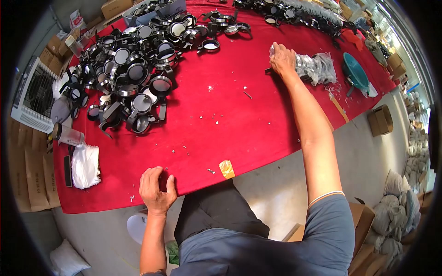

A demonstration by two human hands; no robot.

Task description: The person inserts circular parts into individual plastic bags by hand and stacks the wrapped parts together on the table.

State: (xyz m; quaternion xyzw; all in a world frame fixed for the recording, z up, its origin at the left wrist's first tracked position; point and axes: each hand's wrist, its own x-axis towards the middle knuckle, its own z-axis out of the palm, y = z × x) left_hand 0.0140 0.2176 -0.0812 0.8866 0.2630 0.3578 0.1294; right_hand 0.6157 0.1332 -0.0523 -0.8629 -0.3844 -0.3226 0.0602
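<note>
My right hand (282, 59) is stretched out to the far right of the table, its fingers curled over the near end of a row of round pieces in clear plastic wrap (315, 68). A short dark handle juts out below that hand, and the palm hides the rest of the gripped piece. My left hand (156, 189) rests at the near table edge, holding nothing, with thumb and fingers apart. A large heap of black-rimmed round lids with handles (138, 71) covers the far left. One such lid (210, 45) lies at the heap's right side.
The red-covered table (230, 106) carries small scraps. A teal basin (355, 72) stands at its right end. White folded plastic (86, 166) and a clear jar (69, 135) lie at left. More black pieces (290, 14) line the far edge. A carton (380, 120) stands on the floor.
</note>
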